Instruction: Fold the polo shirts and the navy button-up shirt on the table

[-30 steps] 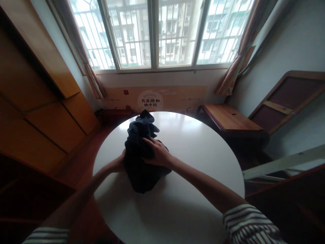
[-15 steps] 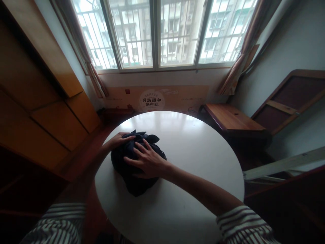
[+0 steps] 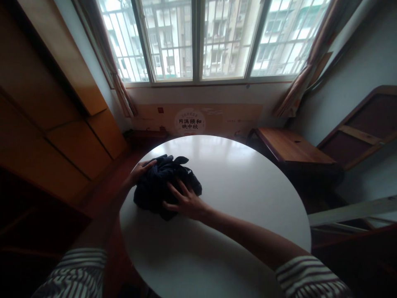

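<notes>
A crumpled bundle of dark navy cloth (image 3: 155, 190), which looks like a garment, lies on the left part of the round white table (image 3: 245, 190). One pointed flap sticks up from its top edge. My left hand (image 3: 142, 170) clasps the bundle's far left side, with some of its fingers hidden behind the cloth. On the near right side, my right hand (image 3: 186, 200) rests with spread fingers, pressing against the fabric. Both forearms reach in from striped sleeves.
A low wooden table (image 3: 294, 145) stands at the right below the window. Orange-brown cabinets (image 3: 77, 153) line the left. A printed banner (image 3: 223, 118) runs under the window. A pale beam (image 3: 356, 211) crosses at the lower right.
The bundle has been pushed into a more compact heap, its near hanging part drawn in. My right hand has slid slightly down and right; my left has shifted a little left.
</notes>
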`<state>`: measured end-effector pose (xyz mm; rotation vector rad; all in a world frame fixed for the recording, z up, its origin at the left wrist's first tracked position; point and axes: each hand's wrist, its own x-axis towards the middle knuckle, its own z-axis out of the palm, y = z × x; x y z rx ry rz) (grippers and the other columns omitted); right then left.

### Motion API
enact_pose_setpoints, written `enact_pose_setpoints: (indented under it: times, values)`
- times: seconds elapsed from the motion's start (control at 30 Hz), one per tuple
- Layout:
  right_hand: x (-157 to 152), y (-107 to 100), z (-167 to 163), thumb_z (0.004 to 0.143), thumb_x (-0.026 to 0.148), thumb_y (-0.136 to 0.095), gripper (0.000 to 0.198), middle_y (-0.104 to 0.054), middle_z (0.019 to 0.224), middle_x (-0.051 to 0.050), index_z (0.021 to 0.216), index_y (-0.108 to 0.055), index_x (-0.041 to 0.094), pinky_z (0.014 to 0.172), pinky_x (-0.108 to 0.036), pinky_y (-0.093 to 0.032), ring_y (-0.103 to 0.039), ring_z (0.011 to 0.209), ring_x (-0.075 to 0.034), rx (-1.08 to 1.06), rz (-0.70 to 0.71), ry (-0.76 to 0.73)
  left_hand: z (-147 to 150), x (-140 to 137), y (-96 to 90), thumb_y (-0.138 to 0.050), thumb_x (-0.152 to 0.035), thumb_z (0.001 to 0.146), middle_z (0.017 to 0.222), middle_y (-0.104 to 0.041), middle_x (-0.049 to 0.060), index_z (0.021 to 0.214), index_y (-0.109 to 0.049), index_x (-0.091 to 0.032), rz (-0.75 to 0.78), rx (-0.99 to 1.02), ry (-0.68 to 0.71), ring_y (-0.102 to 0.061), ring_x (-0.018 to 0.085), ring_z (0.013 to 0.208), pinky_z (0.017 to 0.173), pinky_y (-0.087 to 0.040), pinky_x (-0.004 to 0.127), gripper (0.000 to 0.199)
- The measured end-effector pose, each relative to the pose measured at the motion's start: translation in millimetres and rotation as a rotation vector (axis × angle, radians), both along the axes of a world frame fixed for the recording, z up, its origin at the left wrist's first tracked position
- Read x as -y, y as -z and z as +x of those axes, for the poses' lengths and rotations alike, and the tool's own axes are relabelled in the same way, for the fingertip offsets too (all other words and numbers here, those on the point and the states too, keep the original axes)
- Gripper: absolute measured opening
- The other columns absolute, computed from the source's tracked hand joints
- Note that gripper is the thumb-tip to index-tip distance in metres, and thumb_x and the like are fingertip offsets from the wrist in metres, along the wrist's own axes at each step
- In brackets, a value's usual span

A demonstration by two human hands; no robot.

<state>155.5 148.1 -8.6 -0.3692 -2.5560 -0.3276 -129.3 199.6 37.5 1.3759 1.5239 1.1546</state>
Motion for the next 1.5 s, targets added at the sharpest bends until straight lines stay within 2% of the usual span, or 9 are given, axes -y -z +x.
enact_pose_setpoints:
  times: [0.13, 0.27, 0.43, 0.6, 0.7, 0.9, 1.17, 1.37, 1.5]
  values:
    - [-53.4, -3.7, -16.2, 0.097, 0.015, -0.053, 0.048, -0.037, 0.156, -0.009, 0.137, -0.051, 0.041, 0.108, -0.069, -0.030, -0.035, 0.142, -0.035, 0.052, 0.011, -0.051, -26.7, -5.2, 5.0, -0.064, -0.075, 0.071, 0.080, -0.073, 0.006, 0.098, -0.074, -0.012, 0.109, -0.079, -0.178, -0.068, 0.022, 0.071, 0.063, -0.052, 0.028, 0.068]
    - [-105.5, -14.0, -43.3, 0.097, 0.006, -0.046, 0.056, -0.037, 0.157, -0.010, 0.143, -0.046, 0.036, 0.108, -0.070, -0.029, -0.035, 0.142, -0.033, 0.089, -0.032, 0.013, -38.3, -9.9, 7.2, -0.052, -0.075, 0.081, 0.101, -0.073, 0.010, 0.111, -0.069, -0.013, 0.230, -0.156, -0.305, -0.068, 0.027, 0.095, 0.082, -0.054, 0.033, 0.070]
    - [-146.6, -30.3, -69.7, 0.096, 0.003, -0.040, 0.059, -0.026, 0.162, -0.010, 0.148, -0.042, 0.030, 0.106, -0.071, -0.031, -0.019, 0.148, -0.036, 0.207, -0.175, 0.201, -30.9, -11.8, 9.7, -0.070, -0.065, 0.073, 0.125, -0.066, 0.011, 0.128, -0.060, -0.019, 0.243, -0.331, -0.362, -0.064, 0.029, 0.114, 0.098, -0.050, 0.038, 0.073]
    - [-120.9, -37.8, -60.0, 0.083, 0.009, -0.065, 0.090, -0.001, 0.165, -0.017, 0.158, -0.018, 0.025, 0.098, -0.079, -0.031, -0.001, 0.146, -0.052, 0.350, -0.257, 0.312, -35.1, -16.1, 14.4, -0.077, -0.057, 0.070, 0.119, -0.070, 0.010, 0.129, -0.060, -0.020, 0.151, -0.427, -0.365, -0.065, 0.030, 0.113, 0.098, -0.051, 0.040, 0.072]
    - [-98.2, -35.4, -55.7, 0.073, 0.016, -0.079, 0.112, 0.003, 0.162, -0.026, 0.160, -0.008, 0.023, 0.093, -0.074, -0.041, -0.010, 0.141, -0.060, 0.384, -0.352, 0.327, -40.4, -20.3, 20.6, -0.076, -0.056, 0.072, 0.120, -0.070, 0.010, 0.129, -0.059, -0.020, 0.191, -0.450, -0.393, -0.065, 0.030, 0.113, 0.097, -0.052, 0.040, 0.069]
    - [-113.8, -33.7, -85.1, 0.095, 0.007, -0.043, 0.065, -0.024, 0.160, -0.021, 0.156, -0.027, 0.026, 0.096, -0.057, -0.048, -0.034, 0.141, -0.042, 0.234, -0.372, 0.369, -30.7, -33.0, 29.2, -0.075, -0.055, 0.076, 0.119, -0.070, 0.011, 0.128, -0.060, -0.021, 0.236, -0.461, -0.526, -0.066, 0.030, 0.112, 0.096, -0.051, 0.041, 0.064]
    - [-141.5, -68.9, -99.9, 0.097, 0.031, -0.059, 0.038, -0.057, 0.129, -0.012, 0.130, -0.054, 0.014, 0.089, -0.046, -0.052, -0.061, 0.106, -0.021, 0.116, -0.310, 0.319, -0.3, -77.5, 28.6, -0.072, -0.055, 0.080, 0.125, -0.064, 0.021, 0.128, -0.060, -0.014, 0.220, -0.512, -0.822, -0.061, 0.036, 0.118, 0.100, -0.047, 0.047, 0.064]
    - [-106.0, -56.2, -76.2, 0.096, 0.033, -0.060, 0.038, -0.057, 0.130, -0.011, 0.129, -0.055, 0.016, 0.091, -0.047, -0.052, -0.060, 0.109, -0.024, 0.117, -0.299, 0.339, -11.8, -93.0, 32.5, -0.069, -0.053, 0.083, 0.128, -0.063, 0.021, 0.132, -0.056, -0.013, 0.184, -0.467, -0.788, -0.060, 0.034, 0.120, 0.103, -0.046, 0.044, 0.065]
    - [-58.8, -31.6, -34.3, 0.090, 0.013, -0.060, 0.040, -0.047, 0.144, -0.018, 0.129, -0.055, 0.016, 0.101, -0.057, -0.043, -0.050, 0.125, -0.032, 0.162, -0.286, 0.318, -17.5, -84.6, 32.2, -0.067, -0.056, 0.083, 0.131, -0.059, 0.025, 0.137, -0.051, -0.007, 0.213, -0.487, -0.725, -0.057, 0.035, 0.124, 0.105, -0.044, 0.045, 0.074]
